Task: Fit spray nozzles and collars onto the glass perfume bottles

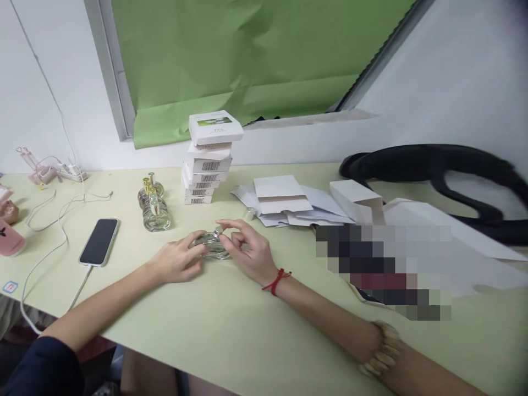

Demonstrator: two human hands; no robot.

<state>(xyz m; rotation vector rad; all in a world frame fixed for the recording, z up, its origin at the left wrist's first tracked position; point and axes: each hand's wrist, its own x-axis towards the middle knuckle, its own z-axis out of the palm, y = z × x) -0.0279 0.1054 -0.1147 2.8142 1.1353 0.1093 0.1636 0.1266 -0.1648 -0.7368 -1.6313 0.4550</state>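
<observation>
A small clear glass bottle (212,246) lies on the pale green table (231,330). My left hand (177,263) is closed around the bottle's left side and steadies it. My right hand (247,250), with a red string at the wrist, pinches the silver top (217,232) of the bottle between thumb and forefinger. Much of the bottle is hidden by my fingers.
Glass bottles with gold caps (153,208) stand behind my left hand, next to a stack of white boxes (208,165). A phone (99,241) on a cable lies at the left. Flat white cartons (284,199), an open carton (357,201) and a black chair (445,176) are at the right.
</observation>
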